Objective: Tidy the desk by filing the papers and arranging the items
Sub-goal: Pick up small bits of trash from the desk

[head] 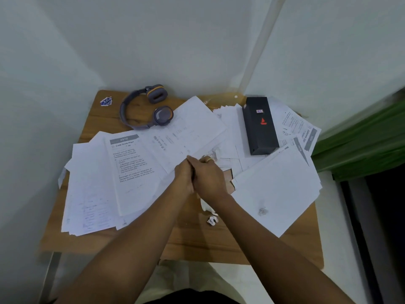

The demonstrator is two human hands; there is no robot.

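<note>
Left hand (183, 179) and right hand (211, 179) meet over scattered papers (135, 172); fingers hidden, grip unclear. Wooden surface (197, 242) sits between white walls (175, 40).

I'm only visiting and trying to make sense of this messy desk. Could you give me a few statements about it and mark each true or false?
1. The headphones lie toward the far left of the desk. True.
2. The black box rests on bare wood. False: it lies on top of papers at the far right.
3. The left hand and the right hand are close together over the middle of the desk. True.
4. The papers form one neat stack. False: they are spread out, overlapping, across most of the desk.
5. A small crumpled paper scrap lies on the wood beside the right forearm. True.
</note>
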